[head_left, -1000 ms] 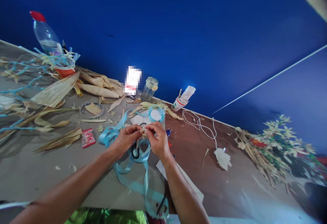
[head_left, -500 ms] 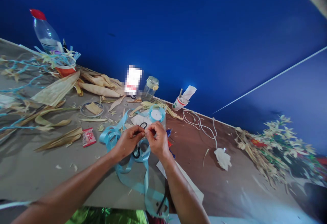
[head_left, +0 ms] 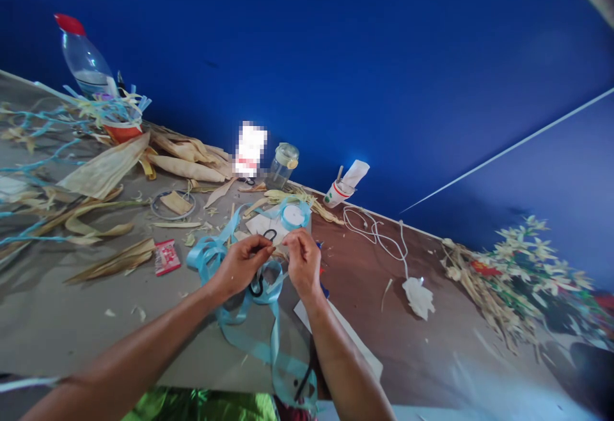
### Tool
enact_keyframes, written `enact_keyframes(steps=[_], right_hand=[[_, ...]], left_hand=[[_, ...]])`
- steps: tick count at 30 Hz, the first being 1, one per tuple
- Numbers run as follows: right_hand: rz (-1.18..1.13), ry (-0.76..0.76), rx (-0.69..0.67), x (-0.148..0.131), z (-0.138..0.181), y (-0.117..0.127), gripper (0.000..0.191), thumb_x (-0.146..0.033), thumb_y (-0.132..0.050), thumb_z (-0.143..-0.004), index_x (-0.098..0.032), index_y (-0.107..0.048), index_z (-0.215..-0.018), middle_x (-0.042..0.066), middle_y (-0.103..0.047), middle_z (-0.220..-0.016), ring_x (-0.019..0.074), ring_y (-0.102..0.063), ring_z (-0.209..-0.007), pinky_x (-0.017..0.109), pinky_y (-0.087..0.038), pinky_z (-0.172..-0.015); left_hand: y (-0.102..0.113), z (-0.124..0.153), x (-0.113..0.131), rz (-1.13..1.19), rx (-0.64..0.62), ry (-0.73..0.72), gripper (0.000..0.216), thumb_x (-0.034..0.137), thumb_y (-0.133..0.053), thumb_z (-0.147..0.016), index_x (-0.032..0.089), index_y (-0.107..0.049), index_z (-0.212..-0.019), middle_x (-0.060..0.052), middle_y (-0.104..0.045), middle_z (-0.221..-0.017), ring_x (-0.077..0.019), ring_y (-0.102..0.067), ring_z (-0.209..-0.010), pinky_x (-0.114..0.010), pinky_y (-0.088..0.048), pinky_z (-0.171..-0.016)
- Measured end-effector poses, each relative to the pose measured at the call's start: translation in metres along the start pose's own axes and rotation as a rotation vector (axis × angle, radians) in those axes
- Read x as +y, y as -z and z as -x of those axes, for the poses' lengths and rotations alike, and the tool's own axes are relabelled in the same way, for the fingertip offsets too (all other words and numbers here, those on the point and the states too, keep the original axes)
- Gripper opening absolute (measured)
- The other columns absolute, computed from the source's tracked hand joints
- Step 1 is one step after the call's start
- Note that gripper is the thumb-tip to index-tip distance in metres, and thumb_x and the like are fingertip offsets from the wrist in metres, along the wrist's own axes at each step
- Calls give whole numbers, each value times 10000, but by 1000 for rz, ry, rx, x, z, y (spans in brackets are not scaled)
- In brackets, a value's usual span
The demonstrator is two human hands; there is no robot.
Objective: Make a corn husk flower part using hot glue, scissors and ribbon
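Note:
Both hands are raised over the middle of the table, fingertips pinched and a small gap apart. My left hand (head_left: 244,264) is closed, thumb against fingers; whatever it pinches is too small to make out. My right hand (head_left: 305,260) is closed in the same way, and a thin pale bit seems to lie between the two pinches. Under them, scissors with black handles (head_left: 258,288) are partly hidden by the left hand. Loops of light blue ribbon (head_left: 206,260) spread around and below the hands. Just beyond stands a ribbon spool (head_left: 293,215) with a white centre.
Dried corn husks (head_left: 192,170) lie at the back left, near a red-capped bottle (head_left: 86,56). A lidded jar (head_left: 283,165), a white cup (head_left: 337,194) and a white cable (head_left: 378,235) line the wall. A red packet (head_left: 167,257) lies left; white flowers (head_left: 532,254) lie right.
My right hand has moved slightly to the right, away from my left, so the fingertips are now apart. My left hand has hardly moved.

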State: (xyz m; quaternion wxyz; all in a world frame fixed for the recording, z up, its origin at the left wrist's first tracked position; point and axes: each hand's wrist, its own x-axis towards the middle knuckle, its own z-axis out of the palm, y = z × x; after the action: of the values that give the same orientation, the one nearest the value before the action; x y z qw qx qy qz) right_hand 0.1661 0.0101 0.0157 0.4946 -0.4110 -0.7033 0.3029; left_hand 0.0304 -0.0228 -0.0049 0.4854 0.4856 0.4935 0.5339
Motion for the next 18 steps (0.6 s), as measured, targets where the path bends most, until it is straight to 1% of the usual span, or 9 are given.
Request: enact_keyframes(steps=[3, 7, 9, 11, 13, 14, 16, 18], right_hand=[[-102, -134, 39, 6, 0, -1, 325, -385, -429, -889, -178, -546, -667, 11, -530, -667, 126, -466, -618, 250, -385, -586], [-321, -309, 126, 15, -2, -4, 255, -408, -510, -839, -173, -571, -764, -35, -459, -591, 96, -401, -527, 224, -331, -507], [-429, -366, 189, 17, -5, -3, 223, -396, -537, -808, -177, -574, -827, -39, -475, -620, 86, -402, -514, 220, -333, -503], [-509, -405, 272, 20, -11, 1, 228, -383, -565, -766, -180, -575, -869, -22, -527, -704, 75, -417, -514, 222, -347, -508], [-583, -436, 351, 22, -15, 7, 252, -360, -609, -709, -181, -573, -883, -9, -560, -764, 65, -425, -511, 220, -350, -505], [-617, -450, 376, 23, -17, 10, 261, -344, -632, -681, -181, -571, -875, -12, -565, -757, 60, -420, -501, 215, -342, -498], [-659, -468, 371, 24, -18, 13, 259, -326, -661, -659, -182, -568, -854, -38, -547, -665, 54, -391, -470, 206, -318, -481], [-659, -481, 280, 22, -16, 12, 230, -360, -649, -699, -182, -578, -826, -69, -484, -537, 59, -358, -440, 204, -297, -466]], left_hand=[[-1, -1, 1, 38, 7, 5, 261, 418, -605, -743, 158, -621, -730, 37, -486, -573, -91, -395, -521, -217, -302, -481], [0, -3, 2, 91, 45, 36, 265, 420, -634, -713, 158, -600, -686, 41, -468, -546, -84, -377, -499, -218, -284, -463], [0, -3, 4, 122, 53, 64, 268, 419, -653, -694, 159, -590, -673, 43, -469, -542, -83, -378, -498, -218, -281, -461], [1, -3, 6, 160, 54, 91, 269, 414, -670, -682, 159, -585, -671, 42, -476, -549, -83, -388, -509, -217, -287, -466], [1, -2, 7, 215, 58, 113, 265, 404, -686, -676, 159, -583, -674, 44, -481, -555, -83, -398, -518, -214, -296, -473], [2, -3, 7, 247, 61, 120, 260, 395, -693, -676, 160, -582, -678, 46, -481, -557, -82, -403, -520, -211, -300, -477], [3, -3, 4, 315, 60, 126, 240, 372, -698, -687, 161, -584, -691, 49, -483, -564, -79, -412, -527, -205, -308, -487], [4, -4, 0, 368, 42, 128, 220, 354, -695, -705, 162, -587, -709, 45, -495, -583, -80, -421, -537, -203, -315, -499]])
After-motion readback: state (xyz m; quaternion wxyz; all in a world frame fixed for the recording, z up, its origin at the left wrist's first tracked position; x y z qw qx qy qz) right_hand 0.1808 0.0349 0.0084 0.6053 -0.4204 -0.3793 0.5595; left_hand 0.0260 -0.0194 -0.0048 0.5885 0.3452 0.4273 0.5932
